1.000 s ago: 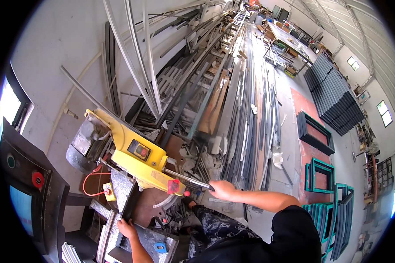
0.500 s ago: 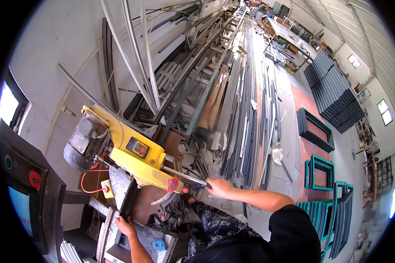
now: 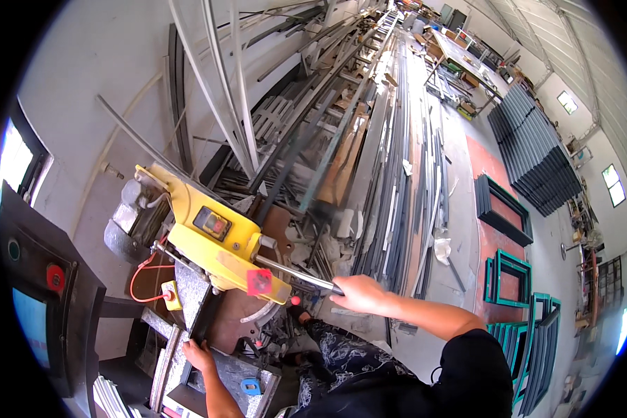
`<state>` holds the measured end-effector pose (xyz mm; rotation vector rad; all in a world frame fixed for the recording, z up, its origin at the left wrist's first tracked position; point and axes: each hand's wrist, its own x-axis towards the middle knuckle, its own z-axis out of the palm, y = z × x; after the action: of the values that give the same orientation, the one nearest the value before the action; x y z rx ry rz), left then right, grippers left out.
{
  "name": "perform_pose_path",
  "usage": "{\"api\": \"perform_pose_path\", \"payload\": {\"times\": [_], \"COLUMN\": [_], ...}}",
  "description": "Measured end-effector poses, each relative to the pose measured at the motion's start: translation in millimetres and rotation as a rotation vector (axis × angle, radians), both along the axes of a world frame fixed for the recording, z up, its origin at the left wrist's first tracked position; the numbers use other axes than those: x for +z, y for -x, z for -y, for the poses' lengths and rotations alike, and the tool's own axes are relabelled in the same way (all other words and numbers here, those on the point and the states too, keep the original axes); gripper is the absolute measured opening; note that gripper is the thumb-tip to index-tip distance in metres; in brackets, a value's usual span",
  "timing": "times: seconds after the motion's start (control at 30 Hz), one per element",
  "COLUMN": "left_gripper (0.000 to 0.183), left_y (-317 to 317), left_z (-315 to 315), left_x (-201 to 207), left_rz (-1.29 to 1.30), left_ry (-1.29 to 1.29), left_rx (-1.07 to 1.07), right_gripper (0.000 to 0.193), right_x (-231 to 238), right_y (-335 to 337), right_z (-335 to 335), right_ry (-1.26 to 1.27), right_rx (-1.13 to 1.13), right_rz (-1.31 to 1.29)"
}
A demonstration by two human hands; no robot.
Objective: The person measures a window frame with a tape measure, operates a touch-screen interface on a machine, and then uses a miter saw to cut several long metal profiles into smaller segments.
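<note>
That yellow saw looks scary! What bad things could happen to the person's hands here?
The left hand presses the dark bar right beside the blade under the yellow saw, so a slip might bring fingers to it. The right hand has its grip on the metal handle; scrap near the feet could cause a stumble.

You wear a black short-sleeved top, plain, no print visible from the head view; sleeve ends approx. at the elbow on the right arm. Both forearms bare, no gloves on your left hand or right hand, no watch or rings visible. Lower down: dark trousers w/ a pale mottled pattern, loose fabric. Feet hidden.
</note>
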<state>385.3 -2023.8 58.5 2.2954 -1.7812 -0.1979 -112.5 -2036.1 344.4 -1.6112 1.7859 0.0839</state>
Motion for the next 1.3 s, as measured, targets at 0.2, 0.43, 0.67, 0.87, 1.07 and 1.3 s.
{"api": "perform_pose_path", "payload": {"times": [0.2,0.43,0.67,0.87,1.07,1.3], "left_gripper": [0.035,0.03,0.028,0.04,0.054,0.061], "left_y": [7,18,88,160,217,215], "left_z": [12,-15,-136,-208,-201,-191], "left_x": [4,56,146,152,188,147], "left_rz": [-0.027,-0.047,-0.22,-0.414,-0.426,-0.362], "left_ry": [0.052,-0.108,-0.175,-0.237,-0.668,-0.617], "left_rx": [0.063,0.023,0.101,-0.045,-0.018,-0.159], "right_gripper": [0.041,0.037,0.027,0.025,0.013,0.007], "right_x": [154,241,147,-247,-265,-255], "right_y": [-47,-122,-56,16,-134,-144], "right_z": [54,157,184,215,210,198], "right_ry": [0.679,0.742,0.181,0.577,0.812,0.926], "right_rx": [0.367,0.816,-0.131,0.251,0.499,0.584], "right_rz": [0.131,0.085,1.1,0.337,0.007,0.093]}}
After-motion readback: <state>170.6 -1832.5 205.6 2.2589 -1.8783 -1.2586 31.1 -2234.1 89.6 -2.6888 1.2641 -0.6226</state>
